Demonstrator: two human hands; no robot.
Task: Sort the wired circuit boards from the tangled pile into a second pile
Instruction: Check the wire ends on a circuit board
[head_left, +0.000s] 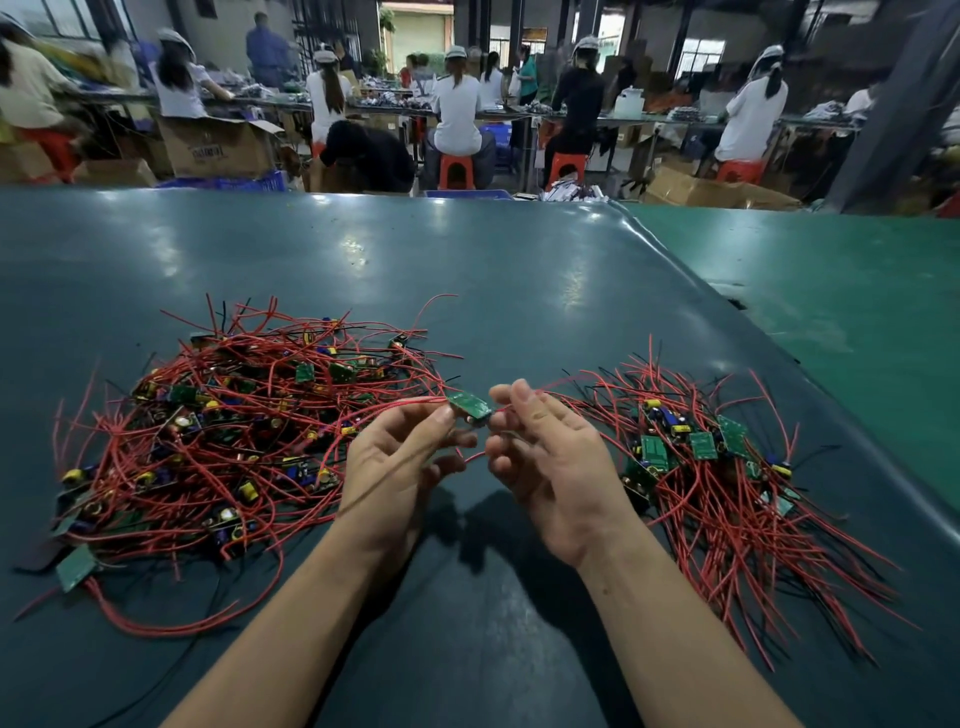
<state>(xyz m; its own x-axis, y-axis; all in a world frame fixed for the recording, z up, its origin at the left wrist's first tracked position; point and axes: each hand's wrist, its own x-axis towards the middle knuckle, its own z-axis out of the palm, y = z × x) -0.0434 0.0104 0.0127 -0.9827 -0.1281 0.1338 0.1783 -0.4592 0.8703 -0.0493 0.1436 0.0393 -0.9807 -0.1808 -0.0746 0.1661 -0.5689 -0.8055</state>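
A large tangled pile (244, 431) of small green circuit boards with red and black wires lies on the left of the table. A smaller second pile (717, 478) lies on the right, its wires fanned toward the front. Between them, raised over the table, my left hand (400, 467) pinches one small green circuit board (469, 408) between thumb and fingers. My right hand (545, 462) is at the board's right end, fingers curled and pinching its red wire. Red wires from the held board trail back into the left pile.
The dark green table mat (467, 286) reaches back to a far edge, with a lighter green surface (831, 312) on the right. Beyond the table several people sit on red stools at benches, among cardboard boxes.
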